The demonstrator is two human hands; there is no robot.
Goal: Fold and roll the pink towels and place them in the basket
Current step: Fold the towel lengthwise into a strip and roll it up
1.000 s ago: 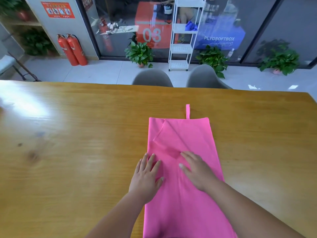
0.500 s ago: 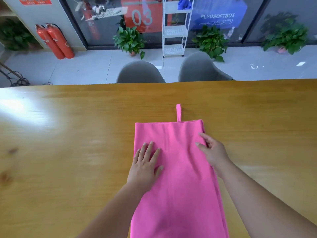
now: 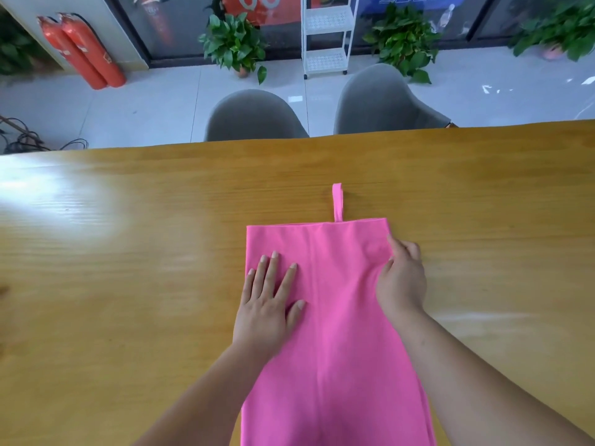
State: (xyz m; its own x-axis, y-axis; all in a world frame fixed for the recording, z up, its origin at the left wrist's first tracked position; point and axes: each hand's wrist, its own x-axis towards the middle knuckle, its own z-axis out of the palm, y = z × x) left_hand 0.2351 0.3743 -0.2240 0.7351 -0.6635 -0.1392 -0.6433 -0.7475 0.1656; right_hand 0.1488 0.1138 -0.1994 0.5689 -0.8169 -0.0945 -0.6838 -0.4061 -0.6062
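Pressing pink towel (image 3: 338, 333) flat: left hand (image 3: 267, 305) fingers spread; right hand (image 3: 401, 280) fingers pinching edge.

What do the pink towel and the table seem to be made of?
The pink towel looks like thin, smooth fabric, perhaps microfibre: matte, lying flat with soft creases. The table looks like wood or veneer: grain lines show, and its glossy finish reflects light.

wooden table (image 3: 128, 252), glare left | two grey chairs (image 3: 254, 115) | pale tiled floor (image 3: 145, 101) | glass wall (image 3: 180, 24)
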